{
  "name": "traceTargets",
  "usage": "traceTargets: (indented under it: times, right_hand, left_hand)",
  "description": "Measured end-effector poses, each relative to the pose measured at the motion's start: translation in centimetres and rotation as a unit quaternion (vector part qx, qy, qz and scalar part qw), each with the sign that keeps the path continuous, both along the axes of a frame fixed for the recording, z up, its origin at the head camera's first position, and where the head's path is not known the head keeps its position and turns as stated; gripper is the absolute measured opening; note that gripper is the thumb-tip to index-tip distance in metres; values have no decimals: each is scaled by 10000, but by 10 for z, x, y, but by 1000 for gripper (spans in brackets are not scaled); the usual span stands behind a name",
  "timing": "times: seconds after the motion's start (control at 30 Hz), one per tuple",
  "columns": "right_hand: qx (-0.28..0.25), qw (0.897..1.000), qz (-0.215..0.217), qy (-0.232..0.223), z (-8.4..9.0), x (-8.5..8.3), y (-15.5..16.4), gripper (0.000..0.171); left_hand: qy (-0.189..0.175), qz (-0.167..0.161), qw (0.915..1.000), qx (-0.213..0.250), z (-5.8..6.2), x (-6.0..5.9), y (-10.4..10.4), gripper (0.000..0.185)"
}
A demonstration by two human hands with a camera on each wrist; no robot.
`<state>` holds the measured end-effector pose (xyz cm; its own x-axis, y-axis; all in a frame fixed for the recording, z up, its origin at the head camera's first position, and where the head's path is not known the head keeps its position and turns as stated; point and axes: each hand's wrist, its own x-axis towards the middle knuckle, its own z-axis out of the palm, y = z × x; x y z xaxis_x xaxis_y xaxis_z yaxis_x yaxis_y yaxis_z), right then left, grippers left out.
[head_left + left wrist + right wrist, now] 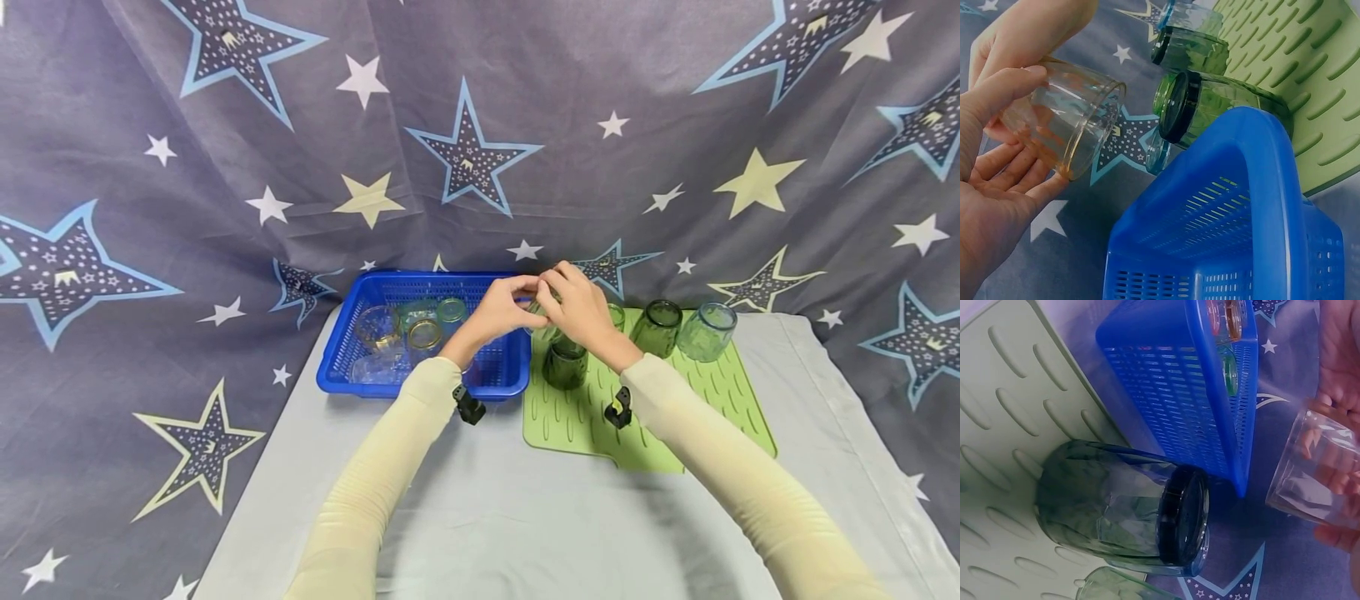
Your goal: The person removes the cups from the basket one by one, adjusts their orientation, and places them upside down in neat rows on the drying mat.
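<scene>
Above the gap between basket and mat, both hands hold a clear drinking glass with a faint amber tint. My left hand grips it from the left, thumb on one side and fingers on the other. From the other side, my right hand holds it with bent fingers near one end. In the left wrist view the glass lies tilted, its round rim facing away from the left palm. Below the hands, a dark green glass stands on the green drying mat. Fingers partly hide the held glass in the head view.
Several clear, amber and greenish glasses lie in the blue plastic basket on the left. Farther right on the mat stand another dark green glass and a bluish glass. A star-patterned cloth hangs behind the table.
</scene>
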<state>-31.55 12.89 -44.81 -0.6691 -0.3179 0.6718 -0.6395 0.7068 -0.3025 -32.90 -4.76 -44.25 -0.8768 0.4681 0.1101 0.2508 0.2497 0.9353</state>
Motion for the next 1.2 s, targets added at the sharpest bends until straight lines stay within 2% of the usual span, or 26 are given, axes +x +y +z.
traceTargets:
  times: [0.23, 0.4, 0.57, 0.77, 1.0, 1.2]
  right_hand:
    - [-53, 9991, -15, 430, 1, 2, -1, 23]
    - [-96, 9974, 10, 714, -1, 2, -1, 24]
    - [-119, 9962, 30, 865, -1, -1, 0, 25]
    - [-71, 9953, -45, 962, 0, -4, 3, 24]
    - [48, 9950, -130, 989, 2, -4, 8, 23]
    - [-33, 9955, -76, 944, -1, -3, 16, 23]
  left_hand:
    - [-62, -158, 9998, 43, -2, -1, -2, 58]
    - [-48, -403, 9992, -14, 1, 1, -6, 57]
    - [-110, -461, 9988, -117, 4, 0, -15, 57]
    - [-92, -375, 9987, -337, 9, -2, -33, 52]
    - [-8, -14, 9979, -648, 14, -6, -57, 47]
    - [-174, 173, 9947, -997, 13, -9, -77, 45]
